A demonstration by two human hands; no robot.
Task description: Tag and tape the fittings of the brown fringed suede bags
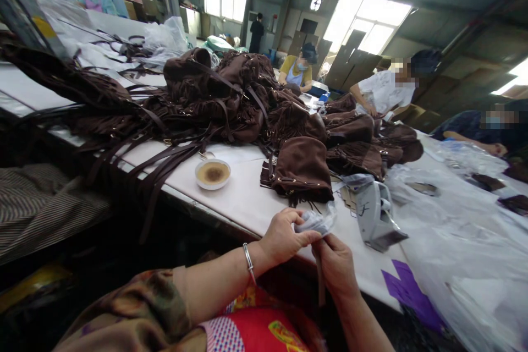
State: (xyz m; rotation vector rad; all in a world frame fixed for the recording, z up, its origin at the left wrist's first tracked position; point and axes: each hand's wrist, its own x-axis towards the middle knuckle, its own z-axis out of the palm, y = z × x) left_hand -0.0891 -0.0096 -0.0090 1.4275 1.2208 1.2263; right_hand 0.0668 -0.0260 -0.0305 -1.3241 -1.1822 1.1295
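Observation:
My left hand [282, 235], with a silver bangle at its wrist, is closed on a crumpled clear plastic wrapping [317, 222]; what the plastic covers is not clear. Right beside it, my right hand [337, 265] pinches a narrow brown strap [320, 280] just below the plastic, and the strap hangs down from the fingers. Both hands are close together over the table's near edge. Beyond them a dark brown drawstring bag [303, 165] lies on the white table [243, 198]. To their right stands a grey tape dispenser [373, 214].
A large heap of brown fringed bags [235, 93] covers the table's middle, with dark straps [160, 170] hanging over the edge. A white bowl [212, 184] sits left. Clear plastic sheets [462, 242] and purple pieces [408, 286] lie right. Several people work around the table.

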